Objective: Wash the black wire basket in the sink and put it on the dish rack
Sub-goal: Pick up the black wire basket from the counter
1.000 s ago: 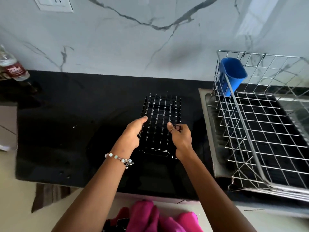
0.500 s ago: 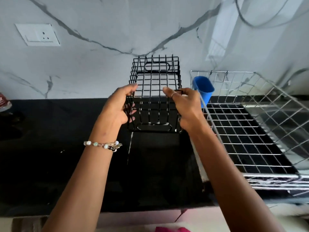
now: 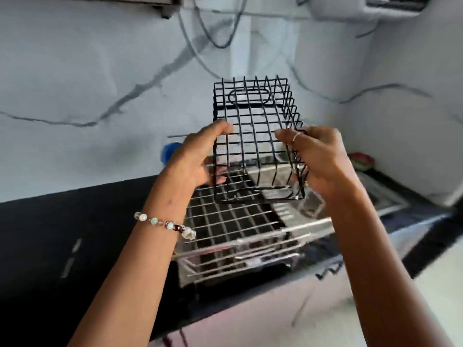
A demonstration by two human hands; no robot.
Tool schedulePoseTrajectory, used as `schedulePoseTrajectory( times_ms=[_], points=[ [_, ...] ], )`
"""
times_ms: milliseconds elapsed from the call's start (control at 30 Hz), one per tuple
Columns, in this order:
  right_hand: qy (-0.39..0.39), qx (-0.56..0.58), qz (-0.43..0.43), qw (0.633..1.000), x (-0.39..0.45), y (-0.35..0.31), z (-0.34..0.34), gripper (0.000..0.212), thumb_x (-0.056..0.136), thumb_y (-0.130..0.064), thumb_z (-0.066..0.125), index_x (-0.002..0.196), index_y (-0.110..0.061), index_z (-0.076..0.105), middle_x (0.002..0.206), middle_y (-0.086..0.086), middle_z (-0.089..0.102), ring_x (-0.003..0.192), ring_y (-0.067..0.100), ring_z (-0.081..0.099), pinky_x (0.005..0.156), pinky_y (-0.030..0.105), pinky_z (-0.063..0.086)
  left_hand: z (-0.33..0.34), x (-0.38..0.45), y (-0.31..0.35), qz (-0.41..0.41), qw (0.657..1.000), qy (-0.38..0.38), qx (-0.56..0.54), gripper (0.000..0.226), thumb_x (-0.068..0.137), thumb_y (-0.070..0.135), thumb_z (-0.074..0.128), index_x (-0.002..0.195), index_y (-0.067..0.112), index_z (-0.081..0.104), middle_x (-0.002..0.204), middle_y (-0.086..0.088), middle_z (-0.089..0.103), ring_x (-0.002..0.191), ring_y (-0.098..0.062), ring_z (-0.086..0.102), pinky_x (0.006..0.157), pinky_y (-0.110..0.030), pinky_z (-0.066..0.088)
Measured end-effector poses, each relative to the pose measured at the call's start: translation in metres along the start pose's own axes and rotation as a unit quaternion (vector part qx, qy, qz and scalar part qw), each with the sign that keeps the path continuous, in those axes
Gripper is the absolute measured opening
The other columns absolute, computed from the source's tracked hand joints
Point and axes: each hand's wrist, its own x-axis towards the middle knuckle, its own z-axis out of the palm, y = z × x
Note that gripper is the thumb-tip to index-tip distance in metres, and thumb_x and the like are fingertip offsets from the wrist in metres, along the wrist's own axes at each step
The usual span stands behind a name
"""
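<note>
Head view: black wire basket (image 3: pixel 255 144) held up in air w/ both hands, over dish rack (image 3: pixel 233 221).
Left hand (image 3: pixel 198 159) & right hand (image 3: pixel 318 159) each clamp a long side wall. Looks light, stiff, open mesh; prob. slippery wet, so hook fingers thru wires or use end handle slot.

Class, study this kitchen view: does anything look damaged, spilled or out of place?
Nothing stands out. Both hands, left hand and right hand, hold the black wire basket tilted in the air above the dish rack; its wires look unbent.
</note>
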Motion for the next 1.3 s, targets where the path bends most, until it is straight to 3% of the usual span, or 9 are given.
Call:
schedulePoseTrajectory(
  times_ms=[100, 300, 533, 633, 733, 833, 1067, 1167, 1300],
  points=[
    [0.044, -0.028, 0.015, 0.999, 0.004, 0.006, -0.089, 0.034, 0.058, -0.036, 0.086, 0.068, -0.011, 0.066, 0.064, 0.005, 0.046, 0.064, 0.024, 0.044, 0.056, 0.053, 0.045, 0.085, 0.003, -0.021, -0.019, 0.998, -0.055, 0.011, 0.018, 0.077, 0.032, 0.07, 0.087, 0.024, 0.057, 0.086, -0.012, 0.057, 0.089, -0.028, 0.056, 0.094, -0.052, 0.045],
    [0.115, -0.072, 0.055, 0.989, 0.016, 0.019, -0.243, 0.047, 0.065, -0.037, 0.084, 0.085, -0.001, 0.064, 0.061, -0.004, 0.053, 0.061, 0.018, 0.051, 0.06, 0.036, 0.046, 0.239, 0.014, -0.054, -0.059, 0.989, -0.138, 0.018, 0.011, 0.084, 0.027, 0.065, 0.082, 0.018, 0.059, 0.083, -0.006, 0.062, 0.08, -0.023, 0.06, 0.072, -0.039, 0.052],
    [0.151, -0.103, 0.055, 0.982, 0.042, 0.05, -0.351, 0.043, 0.07, -0.028, 0.083, 0.09, 0.004, 0.063, 0.073, 0.009, 0.056, 0.064, 0.019, 0.048, 0.052, 0.028, 0.04, 0.362, 0.058, -0.098, -0.115, 0.98, -0.153, 0.048, 0.018, 0.066, 0.023, 0.061, 0.083, 0.02, 0.055, 0.125, -0.01, 0.055, 0.111, -0.03, 0.054, 0.089, -0.054, 0.043],
    [0.153, -0.111, 0.082, 0.979, 0.069, 0.077, -0.377, 0.04, 0.066, -0.03, 0.085, 0.082, -0.003, 0.062, 0.068, 0.006, 0.056, 0.058, 0.018, 0.047, 0.05, 0.029, 0.04, 0.39, 0.093, -0.117, -0.147, 0.975, -0.157, 0.057, 0.049, 0.052, 0.033, 0.068, 0.099, 0.022, 0.06, 0.135, -0.008, 0.052, 0.118, -0.032, 0.051, 0.1, -0.061, 0.034],
    [0.146, -0.117, 0.1, 0.977, 0.101, 0.108, -0.395, 0.042, 0.064, -0.034, 0.085, 0.081, -0.003, 0.062, 0.069, 0.004, 0.055, 0.064, 0.02, 0.049, 0.059, 0.035, 0.043, 0.405, 0.136, -0.14, -0.18, 0.967, -0.163, 0.079, 0.089, 0.032, 0.048, 0.077, 0.117, 0.025, 0.06, 0.133, -0.005, 0.055, 0.113, -0.028, 0.054, 0.087, -0.05, 0.046],
    [0.131, -0.123, 0.129, 0.975, 0.14, 0.144, -0.405, 0.056, 0.07, -0.032, 0.083, 0.096, 0.011, 0.059, 0.08, 0.009, 0.057, 0.072, 0.022, 0.05, 0.062, 0.036, 0.044, 0.413, 0.177, -0.16, -0.208, 0.956, -0.178, 0.103, 0.074, 0.05, 0.057, 0.08, 0.112, 0.022, 0.062, 0.119, -0.007, 0.06, 0.103, -0.025, 0.057, 0.072, -0.044, 0.05],
    [0.029, -0.12, 0.215, 0.969, 0.237, 0.223, -0.395, 0.08, 0.045, -0.057, 0.088, 0.091, 0.003, 0.061, 0.075, 0.008, 0.055, 0.066, 0.024, 0.049, 0.049, 0.032, 0.041, 0.401, 0.273, -0.187, -0.254, 0.956, -0.121, 0.085, 0.052, 0.067, 0.052, 0.076, 0.108, 0.022, 0.064, 0.117, -0.017, 0.052, 0.105, -0.036, 0.06, 0.086, -0.051, 0.053],
    [-0.036, -0.122, 0.236, 0.963, 0.274, 0.245, -0.383, 0.056, 0.053, -0.052, 0.087, 0.074, -0.008, 0.059, 0.068, 0.004, 0.056, 0.066, 0.02, 0.052, 0.066, 0.034, 0.044, 0.393, 0.305, -0.198, -0.264, 0.96, -0.068, 0.063, 0.044, 0.065, 0.049, 0.078, 0.098, 0.022, 0.069, 0.125, -0.018, 0.049, 0.103, -0.038, 0.06, 0.082, -0.051, 0.054],
    [-0.091, -0.193, 0.265, 0.94, 0.322, 0.269, -0.371, 0.03, 0.081, -0.035, 0.074, 0.059, -0.016, 0.064, 0.059, -0.008, 0.056, 0.049, 0.002, 0.05, 0.05, 0.021, 0.04, 0.378, 0.326, -0.211, -0.28, 0.958, -0.012, 0.068, 0.045, 0.059, 0.052, 0.078, 0.094, 0.024, 0.073, 0.138, -0.017, 0.043, 0.115, -0.04, 0.053, 0.092, -0.058, 0.048]
  ],
)
